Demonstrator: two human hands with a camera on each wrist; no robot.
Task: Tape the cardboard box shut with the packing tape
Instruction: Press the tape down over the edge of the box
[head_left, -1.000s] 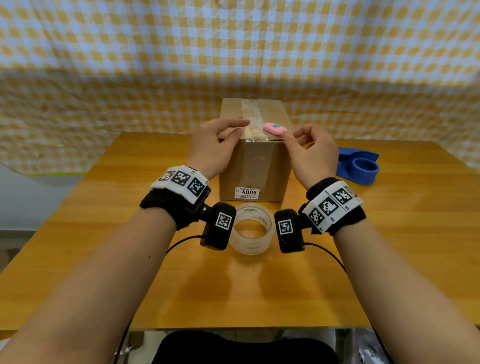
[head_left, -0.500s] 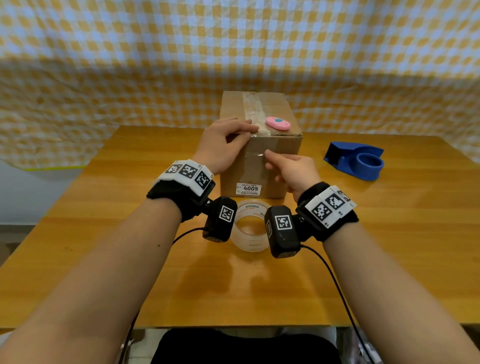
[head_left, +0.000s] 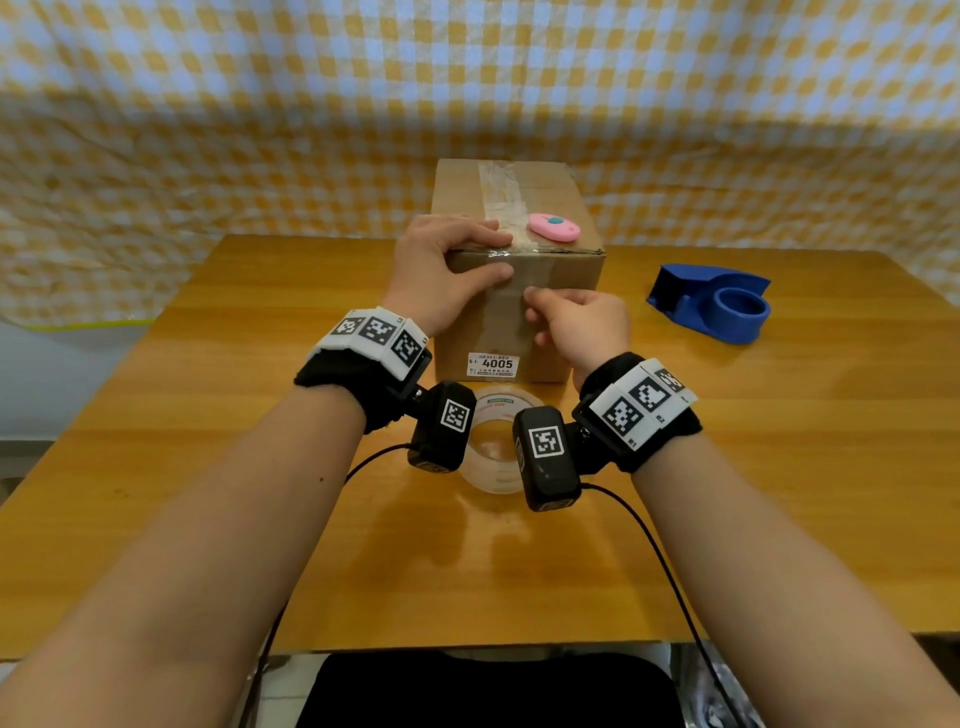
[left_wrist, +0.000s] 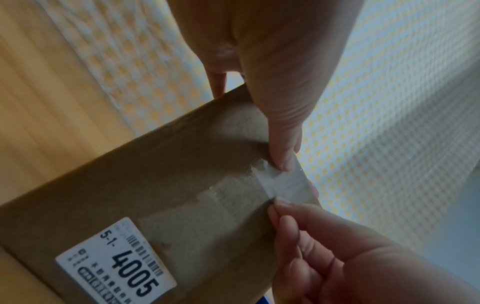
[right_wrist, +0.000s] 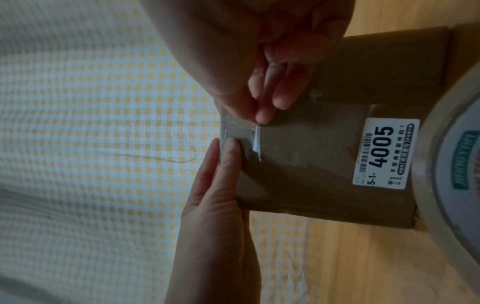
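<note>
The box (head_left: 571, 270) stood in the middle of the tabletop (head_left: 779, 493) and blocked the way ahead. Its near side was crowded: the left hand (head_left: 441, 275) gripped the top edge and the right hand (head_left: 576, 322) pinched a strip of tape (left_wrist: 285, 185) there. The roll of tape (head_left: 501, 405) lay just in front, under the wrists. A blue tape holder (head_left: 722, 306) stood off to the right. Wide room lay left of the box.

Person, forearms bare; left hand (head_left: 441, 275) and right hand (head_left: 584, 325) bare. Each wrist carries a black fabric strap, left strap (head_left: 345, 384) and right strap (head_left: 675, 439). On each strap sits a white segmented block, left block (head_left: 376, 335) and right block (head_left: 641, 402), printed with black square markers. Each strap also bears a rounded black camera module, left module (head_left: 444, 428) and right module (head_left: 545, 460), with one white-framed marker. A thin black cable trails from each, left cable (head_left: 371, 460) and right cable (head_left: 649, 535). Black garment (head_left: 488, 691) at the lap.
</note>
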